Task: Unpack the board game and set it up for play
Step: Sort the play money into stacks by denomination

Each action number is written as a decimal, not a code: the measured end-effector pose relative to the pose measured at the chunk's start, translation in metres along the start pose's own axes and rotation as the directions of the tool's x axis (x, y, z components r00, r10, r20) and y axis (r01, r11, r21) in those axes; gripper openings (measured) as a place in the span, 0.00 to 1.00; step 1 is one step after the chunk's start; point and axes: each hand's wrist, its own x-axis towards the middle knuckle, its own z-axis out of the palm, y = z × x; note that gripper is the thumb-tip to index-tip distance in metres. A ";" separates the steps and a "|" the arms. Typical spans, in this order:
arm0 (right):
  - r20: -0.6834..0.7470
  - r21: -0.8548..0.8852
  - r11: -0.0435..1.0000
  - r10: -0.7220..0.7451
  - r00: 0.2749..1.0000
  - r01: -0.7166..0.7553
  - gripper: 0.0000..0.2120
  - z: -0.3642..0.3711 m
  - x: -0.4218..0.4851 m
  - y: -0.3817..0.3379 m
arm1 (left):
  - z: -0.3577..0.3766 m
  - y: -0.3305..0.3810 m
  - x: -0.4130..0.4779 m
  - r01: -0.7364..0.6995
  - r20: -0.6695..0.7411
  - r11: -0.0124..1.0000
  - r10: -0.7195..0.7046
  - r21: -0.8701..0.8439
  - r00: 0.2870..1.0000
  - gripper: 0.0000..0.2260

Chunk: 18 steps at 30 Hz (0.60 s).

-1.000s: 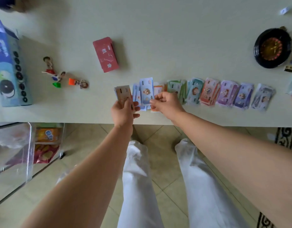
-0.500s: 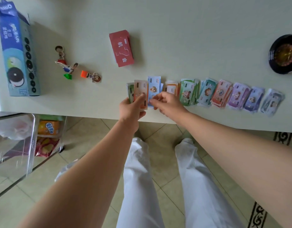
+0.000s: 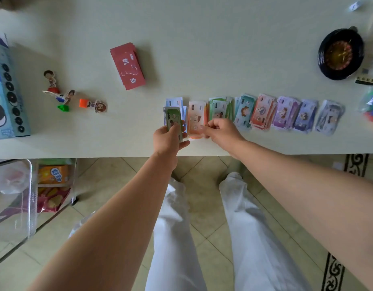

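Note:
A row of play-money piles (image 3: pixel 284 114) lies along the white table's (image 3: pixel 202 38) near edge, sorted by colour. My left hand (image 3: pixel 168 137) grips a small stack of notes (image 3: pixel 173 118) with a green one on top, just above the blue pile (image 3: pixel 175 102). My right hand (image 3: pixel 221 131) pinches the near end of an orange note (image 3: pixel 196 118) lying on the orange pile, next to the green pile (image 3: pixel 219 108). A red card deck (image 3: pixel 128 66) sits further back. Three cardboard player figures (image 3: pixel 66 95) lie at the left.
A black roulette wheel (image 3: pixel 341 53) stands at the far right, with coloured pieces (image 3: pixel 372 106) below it. A blue box (image 3: pixel 7 91) lies at the left edge. Under the table sits a clear bin of snacks (image 3: pixel 51 185). My white-trousered legs (image 3: pixel 177 238) stand on tiles.
My right hand has taken the orange note off the held stack and laid it on the orange pile. A green note now tops the stack in my left hand.

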 end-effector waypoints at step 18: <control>0.118 0.118 0.989 -0.105 0.987 0.091 0.08 -0.025 -0.016 0.007 | 0.043 0.000 -0.022 0.147 0.083 0.989 -0.145 -0.017 0.986 0.06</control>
